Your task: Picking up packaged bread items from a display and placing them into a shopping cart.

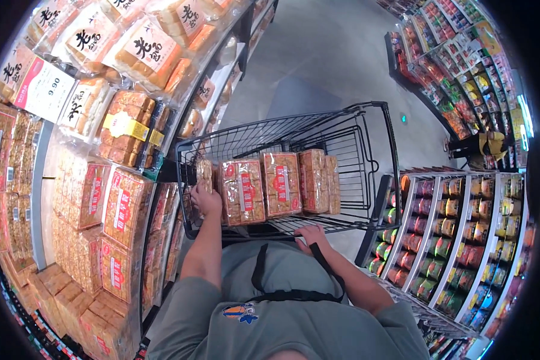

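A black wire shopping cart (342, 117) stands right in front of me, with several clear-wrapped packs of pastry blocks bearing red labels (244, 191) lined up inside. My left hand (207, 200) reaches into the cart's left end, its fingers on a narrow wrapped pack (204, 173) there; how firmly they grip it is partly hidden. Resting at the cart's near rim is my right hand (314, 236), its fingers over the wire edge.
On the left, a display holds stacked pastry packs (119, 207), bagged bread loaves (146, 49) and a price sign (45, 87). Shelves of packaged goods (436, 234) stand at right. A person (488, 146) is by the far right shelves. Grey floor (315, 54) lies beyond the cart.
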Demonstrator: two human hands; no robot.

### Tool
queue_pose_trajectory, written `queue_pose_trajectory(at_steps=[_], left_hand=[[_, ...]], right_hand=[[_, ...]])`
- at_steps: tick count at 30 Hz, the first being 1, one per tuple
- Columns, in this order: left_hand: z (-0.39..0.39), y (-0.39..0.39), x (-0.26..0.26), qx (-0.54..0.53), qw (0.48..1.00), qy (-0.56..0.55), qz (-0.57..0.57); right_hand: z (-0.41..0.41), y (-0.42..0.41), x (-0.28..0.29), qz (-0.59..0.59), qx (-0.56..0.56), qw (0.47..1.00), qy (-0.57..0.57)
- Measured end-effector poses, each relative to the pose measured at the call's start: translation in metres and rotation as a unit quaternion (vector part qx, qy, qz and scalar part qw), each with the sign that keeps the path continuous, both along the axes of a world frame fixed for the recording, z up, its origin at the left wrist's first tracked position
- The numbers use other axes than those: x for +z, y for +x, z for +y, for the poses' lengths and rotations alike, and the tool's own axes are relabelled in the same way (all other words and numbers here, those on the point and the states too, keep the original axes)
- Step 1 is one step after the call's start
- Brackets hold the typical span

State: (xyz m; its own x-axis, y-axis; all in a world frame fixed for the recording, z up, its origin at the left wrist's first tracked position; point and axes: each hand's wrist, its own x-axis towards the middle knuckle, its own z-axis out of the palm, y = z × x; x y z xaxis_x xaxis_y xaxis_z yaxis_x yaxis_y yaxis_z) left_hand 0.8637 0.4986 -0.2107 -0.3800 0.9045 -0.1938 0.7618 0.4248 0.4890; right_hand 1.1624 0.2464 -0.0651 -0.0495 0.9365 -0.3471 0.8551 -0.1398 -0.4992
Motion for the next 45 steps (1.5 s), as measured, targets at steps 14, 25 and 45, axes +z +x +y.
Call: queue_pose_trajectory(at_steps=[14,25,45], left_hand=[[-0.013,-0.08,0.09,-0.149,0.877,-0.062,-0.453],[-0.096,-0.333,0.282,0.108,0.874,0.222,-0.418],[-0.213,-0.468,0.59,-0.154,0.889,0.342,-0.262]], right_hand=[[0.093,-0.102,0.034,0.123,0.113,0.985,0.053],[0.253,-0.385,0.123,0.313,0.28,0.888,0.188],[0.266,-0.618,0.133,-0.035,0.478,0.828,0.291]])
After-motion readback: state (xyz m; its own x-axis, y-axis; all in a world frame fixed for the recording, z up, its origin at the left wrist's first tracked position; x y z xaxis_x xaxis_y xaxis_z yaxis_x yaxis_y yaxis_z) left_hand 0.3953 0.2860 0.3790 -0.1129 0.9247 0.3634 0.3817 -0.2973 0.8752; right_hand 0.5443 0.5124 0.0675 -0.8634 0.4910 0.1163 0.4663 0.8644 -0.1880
